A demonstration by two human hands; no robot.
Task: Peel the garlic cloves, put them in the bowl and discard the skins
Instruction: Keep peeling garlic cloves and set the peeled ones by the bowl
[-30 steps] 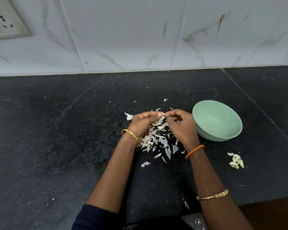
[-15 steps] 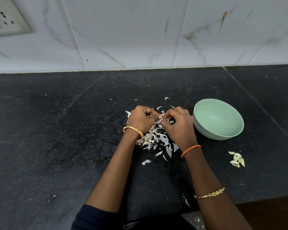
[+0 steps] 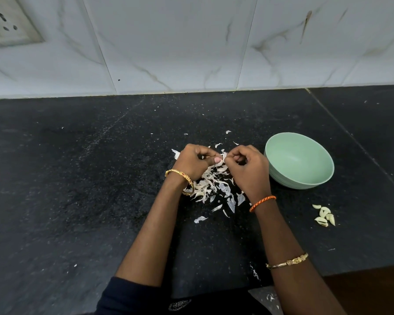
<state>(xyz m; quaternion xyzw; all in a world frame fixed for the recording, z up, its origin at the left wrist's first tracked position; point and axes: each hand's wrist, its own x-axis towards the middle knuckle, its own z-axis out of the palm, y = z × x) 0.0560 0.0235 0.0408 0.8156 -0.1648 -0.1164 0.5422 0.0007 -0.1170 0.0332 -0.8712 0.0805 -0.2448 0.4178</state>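
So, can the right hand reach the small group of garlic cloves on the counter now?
Probably yes: the right hand is busy peeling, but only bare black counter separates it from the pale garlic cloves.

Black counter (image 3: pixel 77 201), marbled wall tiles (image 3: pixel 180 42)

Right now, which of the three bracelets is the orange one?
The orange bracelet sits at the right wrist, nearest the right hand. The other two are gold: one further up that forearm, one on the left wrist.
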